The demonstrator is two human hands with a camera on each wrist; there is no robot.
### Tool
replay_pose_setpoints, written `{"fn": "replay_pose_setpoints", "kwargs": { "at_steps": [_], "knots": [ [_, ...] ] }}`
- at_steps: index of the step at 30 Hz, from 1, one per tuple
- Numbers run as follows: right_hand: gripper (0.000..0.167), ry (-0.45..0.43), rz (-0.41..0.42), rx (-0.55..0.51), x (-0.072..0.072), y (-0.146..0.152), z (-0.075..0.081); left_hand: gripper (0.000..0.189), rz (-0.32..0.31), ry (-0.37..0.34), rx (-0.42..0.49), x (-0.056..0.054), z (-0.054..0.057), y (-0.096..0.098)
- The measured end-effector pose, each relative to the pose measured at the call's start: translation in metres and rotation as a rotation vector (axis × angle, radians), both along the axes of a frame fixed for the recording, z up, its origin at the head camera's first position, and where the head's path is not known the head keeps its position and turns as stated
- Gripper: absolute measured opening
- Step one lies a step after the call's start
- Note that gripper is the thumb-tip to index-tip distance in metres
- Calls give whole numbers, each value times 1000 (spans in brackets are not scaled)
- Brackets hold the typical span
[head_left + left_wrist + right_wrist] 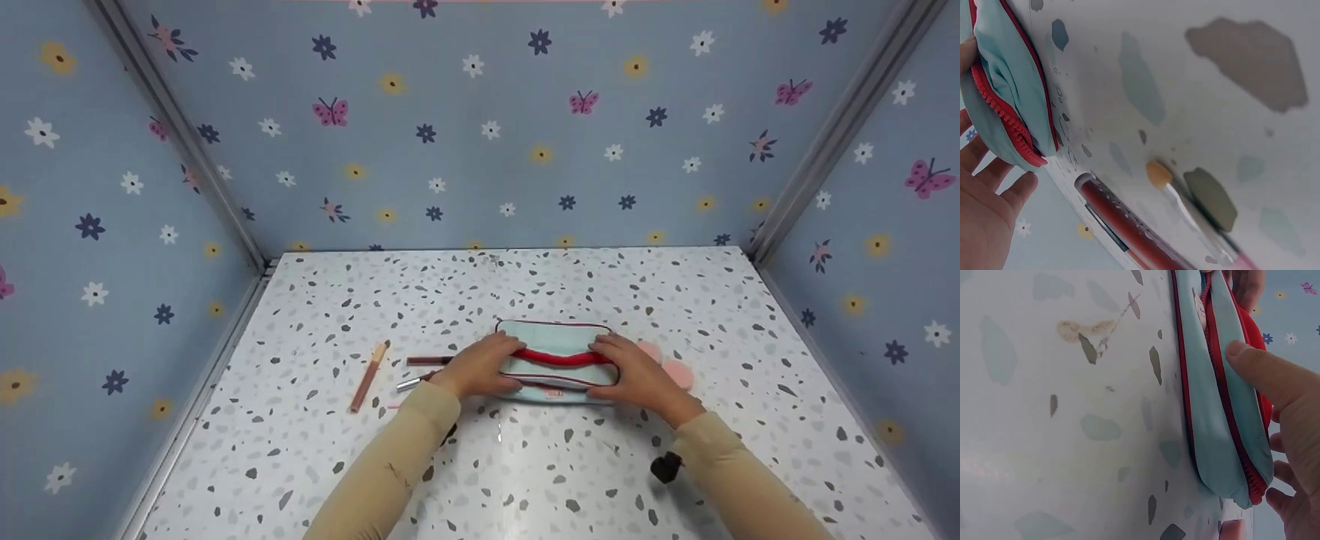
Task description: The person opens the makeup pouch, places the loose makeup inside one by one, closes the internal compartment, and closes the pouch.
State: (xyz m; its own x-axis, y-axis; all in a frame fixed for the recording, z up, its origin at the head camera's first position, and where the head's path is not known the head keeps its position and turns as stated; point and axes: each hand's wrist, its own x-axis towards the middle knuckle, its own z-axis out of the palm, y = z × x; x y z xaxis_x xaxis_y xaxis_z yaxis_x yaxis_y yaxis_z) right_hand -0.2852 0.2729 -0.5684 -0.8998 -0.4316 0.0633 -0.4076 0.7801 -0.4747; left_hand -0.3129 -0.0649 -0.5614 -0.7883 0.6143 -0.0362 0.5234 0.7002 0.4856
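A light-blue fabric pouch (559, 334) with dark red piping and a bright red strip across it lies near the middle of the table. My left hand (480, 367) holds its left end, and my right hand (637, 379) grips the right end, thumbs on the near side and fingers over the top. Red zipper teeth run along the pouch (1013, 73) in the left wrist view. Seen from the right wrist, the thumb of my right hand (1292, 399) presses beside another red zipper. The pouch's inside is hidden.
Left of the pouch lie a brown stick with a pale end (369, 377), a thin dark brown stick (427, 361), a red tube (1134, 225) and a sponge-tipped applicator (1185, 208). Pink discs (679, 374) sit by my right hand. Flowered walls (480, 135) enclose the table.
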Motion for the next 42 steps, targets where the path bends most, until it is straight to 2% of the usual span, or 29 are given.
{"fn": "replay_pose_setpoints", "kwargs": {
  "at_steps": [14, 22, 26, 32, 35, 42],
  "knots": [
    [80, -66, -19, 35, 6, -3, -3, 73, 33, -49, -35, 6, -2, -3],
    [73, -97, -37, 18, 7, -5, 1, 66, 20, -9, -11, 3, -2, -3],
    [68, -89, -38, -20, 4, -5, 5, 67, 28, -20, 29, 1, 2, -4],
    [57, -55, -3, -88, -1, -2, 8, 67, 51, -112, 88, -1, 9, -9],
    [56, -68, -10, -98, -3, -2, 11, 63, 51, -141, 110, -2, 13, -12],
    [56, -94, -41, -107, -8, 1, 20, 51, 65, -148, 171, -5, 28, -14]
  ]
}}
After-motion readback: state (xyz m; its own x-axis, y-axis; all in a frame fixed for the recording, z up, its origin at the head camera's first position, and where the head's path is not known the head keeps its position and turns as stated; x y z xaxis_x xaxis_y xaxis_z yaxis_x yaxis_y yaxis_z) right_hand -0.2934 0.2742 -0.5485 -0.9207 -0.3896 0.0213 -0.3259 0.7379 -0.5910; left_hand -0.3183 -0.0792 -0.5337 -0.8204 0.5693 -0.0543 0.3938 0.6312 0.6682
